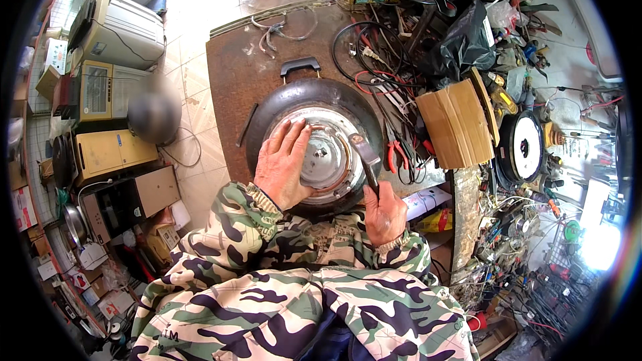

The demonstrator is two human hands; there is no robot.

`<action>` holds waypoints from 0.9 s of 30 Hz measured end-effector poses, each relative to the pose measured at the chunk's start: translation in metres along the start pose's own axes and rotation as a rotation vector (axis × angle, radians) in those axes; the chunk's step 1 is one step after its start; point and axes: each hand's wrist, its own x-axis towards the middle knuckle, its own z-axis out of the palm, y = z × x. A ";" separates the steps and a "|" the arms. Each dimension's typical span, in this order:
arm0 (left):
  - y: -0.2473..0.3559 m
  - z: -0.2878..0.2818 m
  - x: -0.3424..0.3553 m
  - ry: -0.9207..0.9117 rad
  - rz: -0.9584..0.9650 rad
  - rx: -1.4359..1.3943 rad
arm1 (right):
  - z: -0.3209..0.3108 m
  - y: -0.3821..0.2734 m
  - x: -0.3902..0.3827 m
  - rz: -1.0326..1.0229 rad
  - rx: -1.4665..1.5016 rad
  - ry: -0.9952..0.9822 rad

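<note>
The right hand (386, 217) grips the hammer (364, 150), fingers closed round its dark shaft. Its metal head lies just ahead of them, at the right side of the disc (324, 177), shaft slanting back; contact I can't tell. The left hand (287, 168), nearly flat, presses the silvery, ringed disc. The round black pan (328, 92) sits on the rough brown table (231, 70).

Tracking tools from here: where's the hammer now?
In the head view, just right of centre, the hammer is in the right hand, its head over the right side of the round black pan, left of the red-handled pliers.
</note>
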 end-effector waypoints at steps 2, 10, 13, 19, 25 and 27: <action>0.000 0.000 0.001 -0.014 -0.001 0.002 | 0.004 0.005 0.000 0.009 0.007 0.008; 0.000 -0.002 -0.002 -0.047 -0.035 -0.013 | -0.001 0.017 0.000 -0.048 0.011 -0.051; -0.003 0.001 -0.002 -0.030 -0.009 0.007 | -0.006 0.024 0.002 -0.145 -0.013 -0.059; -0.007 0.003 -0.004 -0.026 -0.019 0.003 | -0.013 0.027 0.027 -0.075 -0.058 -0.177; -0.008 0.006 -0.004 -0.031 -0.017 -0.001 | -0.006 0.024 0.038 -0.111 -0.085 -0.251; -0.006 0.004 -0.005 -0.045 -0.037 0.001 | -0.011 0.028 0.038 -0.118 -0.076 -0.238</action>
